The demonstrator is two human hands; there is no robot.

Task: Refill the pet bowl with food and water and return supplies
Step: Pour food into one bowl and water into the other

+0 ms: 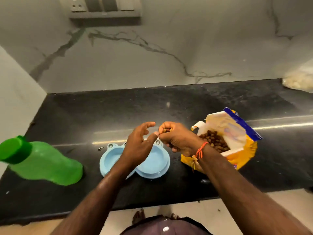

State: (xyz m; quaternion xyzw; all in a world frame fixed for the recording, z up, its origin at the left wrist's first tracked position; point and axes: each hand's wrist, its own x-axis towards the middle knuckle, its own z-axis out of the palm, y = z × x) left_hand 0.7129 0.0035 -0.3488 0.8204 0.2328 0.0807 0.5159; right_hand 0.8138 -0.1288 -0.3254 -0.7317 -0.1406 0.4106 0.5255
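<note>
We are looking at a black polished stone countertop (169, 102). Sitting on it are a green plastic bottle (42, 161) at the left, a light blue plastic double pet bowl (152, 165) in the middle, and an open yellow-and-blue kibble bag (237, 136) at the right.

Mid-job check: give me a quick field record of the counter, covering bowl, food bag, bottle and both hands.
bowl: blue double pet bowl, both wells look empty, centre of black counter
food bag: yellow bag, open, kibble visible, right of bowl
bottle: green bottle, capped, left of bowl
right hand: grips kibble above bowl
left hand: open, beside right hand, over bowl
</note>
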